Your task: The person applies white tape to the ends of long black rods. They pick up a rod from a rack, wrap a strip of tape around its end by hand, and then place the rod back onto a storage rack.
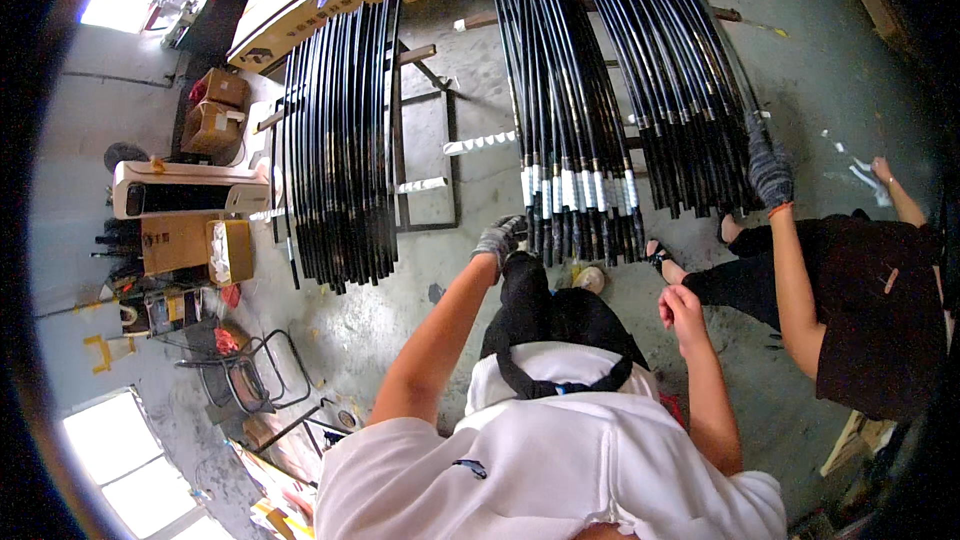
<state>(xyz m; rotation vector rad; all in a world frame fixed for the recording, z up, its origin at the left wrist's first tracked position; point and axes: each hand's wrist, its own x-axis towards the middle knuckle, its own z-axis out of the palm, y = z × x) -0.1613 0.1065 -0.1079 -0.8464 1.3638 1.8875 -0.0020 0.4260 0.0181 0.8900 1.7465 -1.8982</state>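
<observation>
My left hand (500, 237), in a grey knit glove with dark fingers, is just left of the lower ends of the middle bundle of long black rods (560, 140). Its fingers curl closed; what they hold, if anything, is hidden. White bands (578, 191) wrap these rods near their lower ends. My bare right hand (682, 308) is held below the right bundle of black rods (680, 100), fingers curled in, nothing visible in them. At that bundle's right edge, a co-worker's gloved hand (770, 175) touches a rod.
More black rods (340, 150) lie across a metal frame (450, 160) to the left. The co-worker (880, 310) stands close on my right, a bare hand (882, 170) beside white strips. A chair (250, 370), cardboard boxes (215, 105) and a pale upright appliance (190, 190) are at the left.
</observation>
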